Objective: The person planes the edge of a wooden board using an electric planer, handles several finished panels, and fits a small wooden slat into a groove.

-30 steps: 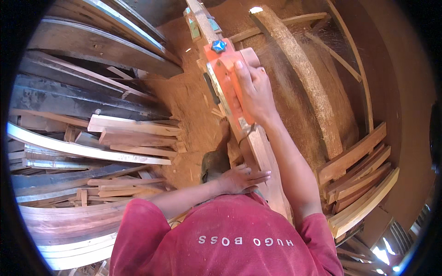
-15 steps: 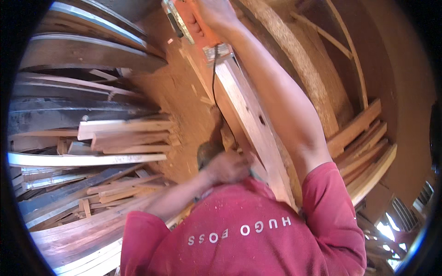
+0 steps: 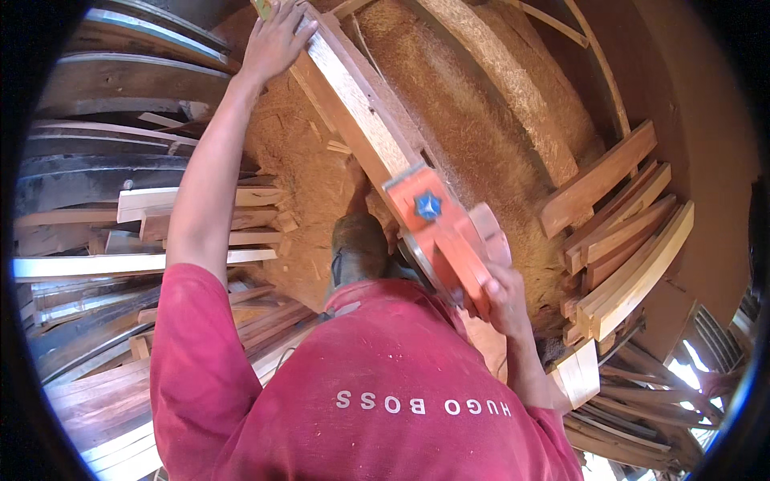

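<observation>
A long wooden beam (image 3: pixel 357 88) runs from the far left toward my body. An orange electric planer (image 3: pixel 451 240) with a blue star-shaped knob (image 3: pixel 427 206) sits on its near part. My right hand (image 3: pixel 507 301) is closed round the planer's rear handle. At the beam's far end, my left hand (image 3: pixel 277 42) lies on the wood with fingers stretched out. A small yellow-green piece (image 3: pixel 262 8) shows beside those fingers, too cut off to identify. The beam's near end is hidden under the planer and my body.
Stacked boards (image 3: pixel 192 204) fill the left side. Shorter timber pieces (image 3: pixel 634 248) lie at the right, near a brown wall (image 3: pixel 682 96). Wood shavings (image 3: pixel 481 128) cover the ground, and a long curved plank (image 3: pixel 505 84) lies beyond the beam. My leg (image 3: pixel 358 244) stands beside the beam.
My right hand has brought the planer from the beam's far end back close to my body. The left hand has gone from beside my body out to the far end.
</observation>
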`<state>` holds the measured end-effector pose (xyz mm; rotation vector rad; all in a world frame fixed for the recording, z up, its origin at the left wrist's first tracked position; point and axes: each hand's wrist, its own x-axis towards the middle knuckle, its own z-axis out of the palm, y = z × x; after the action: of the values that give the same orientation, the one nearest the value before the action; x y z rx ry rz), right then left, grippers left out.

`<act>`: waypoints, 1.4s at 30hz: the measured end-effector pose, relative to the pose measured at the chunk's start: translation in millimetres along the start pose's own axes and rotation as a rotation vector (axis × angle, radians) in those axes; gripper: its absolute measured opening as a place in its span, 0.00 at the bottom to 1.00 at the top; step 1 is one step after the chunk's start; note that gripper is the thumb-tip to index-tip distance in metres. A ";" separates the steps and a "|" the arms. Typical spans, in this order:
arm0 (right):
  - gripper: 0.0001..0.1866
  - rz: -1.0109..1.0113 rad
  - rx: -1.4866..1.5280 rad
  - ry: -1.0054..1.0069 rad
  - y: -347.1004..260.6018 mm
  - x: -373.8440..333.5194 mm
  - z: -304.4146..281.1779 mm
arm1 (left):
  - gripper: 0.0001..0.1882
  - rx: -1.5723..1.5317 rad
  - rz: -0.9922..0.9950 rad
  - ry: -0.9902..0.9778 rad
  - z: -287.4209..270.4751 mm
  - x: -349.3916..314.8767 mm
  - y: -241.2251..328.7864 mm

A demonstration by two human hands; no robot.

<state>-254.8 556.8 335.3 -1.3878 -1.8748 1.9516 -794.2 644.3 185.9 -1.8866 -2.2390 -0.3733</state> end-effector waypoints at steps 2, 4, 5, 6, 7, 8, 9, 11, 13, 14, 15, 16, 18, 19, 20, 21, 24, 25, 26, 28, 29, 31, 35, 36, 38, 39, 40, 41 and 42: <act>0.30 0.020 0.031 -0.038 13.6 -22.7 -6.8 | 0.35 -0.008 -0.021 -0.202 7.3 6.7 -5.7; 0.30 0.108 0.120 -0.035 6.5 -31.9 -8.4 | 0.36 -0.025 -0.003 -0.192 11.8 6.3 -1.3; 0.30 0.128 0.096 -0.051 6.1 -31.6 -9.0 | 0.36 -0.042 0.000 -0.177 12.8 5.5 -1.2; 0.30 0.145 0.064 -0.068 5.5 -30.5 -10.5 | 0.36 -0.040 0.003 -0.177 14.8 4.6 -2.5; 0.30 0.142 0.067 -0.069 6.4 -28.3 -9.9 | 0.36 -0.026 0.020 -0.159 16.3 3.9 -5.1; 0.29 0.101 0.041 -0.060 7.5 -25.0 -8.3 | 0.36 -0.011 0.035 -0.140 17.1 3.2 -9.2; 0.28 0.063 0.014 -0.046 8.7 -21.1 -7.3 | 0.36 -0.011 0.036 -0.141 15.0 5.0 -5.1; 0.28 0.049 0.004 -0.051 8.2 -11.7 -5.8 | 0.35 -0.038 0.000 -0.199 12.9 7.7 4.6; 0.27 0.029 -0.004 -0.065 3.4 0.4 -2.6 | 0.35 -0.038 -0.007 -0.190 11.0 7.1 7.5; 0.27 0.008 -0.009 -0.059 -1.0 7.3 0.0 | 0.35 -0.044 -0.010 -0.181 10.0 6.9 8.6; 0.27 -0.013 -0.013 -0.053 -5.2 14.6 3.1 | 0.35 -0.048 -0.011 -0.167 9.2 6.5 8.7; 0.27 -0.015 -0.012 -0.060 -10.0 22.5 5.8 | 0.35 -0.042 -0.015 -0.169 8.2 5.7 8.8; 0.27 -0.040 -0.039 -0.065 -21.6 38.7 10.6 | 0.34 -0.056 -0.032 -0.171 6.3 5.0 11.0; 0.27 -0.041 -0.038 -0.067 -28.6 46.1 13.0 | 0.34 -0.089 -0.028 -0.165 3.9 5.6 14.4; 0.27 -0.034 -0.021 -0.063 -36.0 53.3 15.3 | 0.34 -0.086 -0.029 -0.166 4.3 5.5 15.4; 0.27 -0.030 -0.004 -0.059 -42.2 60.8 17.5 | 0.34 -0.098 -0.029 -0.135 4.8 4.2 16.2; 0.27 -0.144 -0.069 -0.033 -55.7 84.7 24.5 | 0.38 -0.071 -0.049 -0.137 3.5 3.2 15.4; 0.27 -0.148 -0.066 -0.035 -63.0 92.1 28.2 | 0.37 -0.085 -0.054 -0.138 2.6 2.7 15.5; 0.27 -0.143 -0.022 -0.030 -72.1 99.0 32.3 | 0.37 -0.099 -0.058 -0.138 1.6 2.3 15.5; 0.27 -0.142 0.020 -0.025 -80.0 112.9 36.7 | 0.35 -0.092 -0.067 -0.141 0.4 3.7 16.8; 0.27 -0.120 0.003 -0.026 -79.2 120.5 38.9 | 0.33 -0.108 -0.069 -0.147 -0.4 4.7 17.2; 0.27 -0.100 -0.015 -0.025 -84.1 134.2 43.3 | 0.30 -0.124 -0.070 -0.151 -1.5 6.7 14.0; 0.27 -0.165 0.008 0.015 -97.8 161.1 56.2 | 0.26 -0.258 -0.068 -0.197 -3.7 8.9 4.9; 0.27 -0.139 0.039 -0.017 -99.7 168.9 57.9 | 0.25 -0.304 -0.064 -0.193 -4.0 9.2 2.6; 0.27 -0.313 -0.065 0.064 -100.8 188.8 63.7 | 0.26 -0.346 -0.063 -0.191 -4.2 12.0 -4.7; 0.28 -0.478 -0.173 0.153 -102.9 198.9 65.6 | 0.26 -0.400 -0.058 -0.191 -4.2 14.3 -4.5; 0.28 -0.476 -0.179 0.153 -107.4 206.6 66.4 | 0.26 -0.406 -0.060 -0.189 -4.6 15.0 -3.9; 0.27 -0.463 -0.221 0.127 -114.1 213.3 66.8 | 0.26 -0.426 -0.092 -0.213 -5.1 15.9 -3.5; 0.27 -0.455 -0.256 0.097 -120.3 218.8 68.2 | 0.26 -0.437 -0.125 -0.238 -6.1 15.3 -5.4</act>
<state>-485.4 671.4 309.6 -0.9645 -2.2098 1.4456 -802.2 655.9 196.0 -2.0922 -2.6098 -0.7481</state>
